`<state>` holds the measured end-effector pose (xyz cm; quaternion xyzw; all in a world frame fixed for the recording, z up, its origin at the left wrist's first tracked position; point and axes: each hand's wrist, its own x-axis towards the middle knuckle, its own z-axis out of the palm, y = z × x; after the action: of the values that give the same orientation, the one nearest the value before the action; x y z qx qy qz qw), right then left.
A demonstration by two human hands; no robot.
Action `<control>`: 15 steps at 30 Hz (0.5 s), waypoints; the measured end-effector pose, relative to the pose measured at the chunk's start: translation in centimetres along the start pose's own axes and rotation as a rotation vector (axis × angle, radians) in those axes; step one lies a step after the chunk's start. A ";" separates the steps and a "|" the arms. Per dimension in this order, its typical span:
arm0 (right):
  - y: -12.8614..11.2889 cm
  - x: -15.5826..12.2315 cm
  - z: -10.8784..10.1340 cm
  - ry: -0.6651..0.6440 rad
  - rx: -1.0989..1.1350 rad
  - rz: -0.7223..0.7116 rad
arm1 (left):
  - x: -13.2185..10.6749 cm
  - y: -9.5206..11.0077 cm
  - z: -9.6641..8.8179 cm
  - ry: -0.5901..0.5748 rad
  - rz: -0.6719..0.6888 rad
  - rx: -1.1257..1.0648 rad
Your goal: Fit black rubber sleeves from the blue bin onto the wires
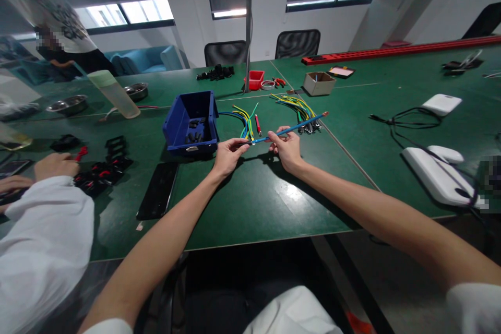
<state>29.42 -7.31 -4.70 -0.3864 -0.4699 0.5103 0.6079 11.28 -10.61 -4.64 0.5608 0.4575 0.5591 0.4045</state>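
A blue wire slants up to the right, with bare copper at its far right end. My right hand pinches it near the middle. My left hand is closed at the wire's left end, where a small dark piece shows at the fingertips; its exact kind is hard to make out. Behind the hands lie a few yellow, green and blue wires and a red pen-like tool. A bundle of wires with ring terminals rests beyond my right hand. Left of these stands a blue bin containing several small black sleeves.
A phone lies left of my forearm. At far left, a co-worker's hand is beside black and red parts. A bottle, cardboard box and red bin stand farther back. White devices with cables sit right.
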 end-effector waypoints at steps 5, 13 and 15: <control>-0.2 -0.1 0.1 -0.015 0.006 -0.020 | -0.1 -0.1 0.0 -0.002 -0.001 0.029; -0.2 -0.2 0.0 -0.019 -0.022 -0.023 | -0.4 0.2 0.2 -0.003 0.016 0.062; -0.3 -0.3 0.1 -0.031 -0.031 -0.028 | -0.5 0.2 0.3 -0.006 0.015 0.057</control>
<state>29.41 -7.66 -4.49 -0.3811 -0.4923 0.5003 0.6018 11.63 -11.14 -4.55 0.5774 0.4677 0.5471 0.3855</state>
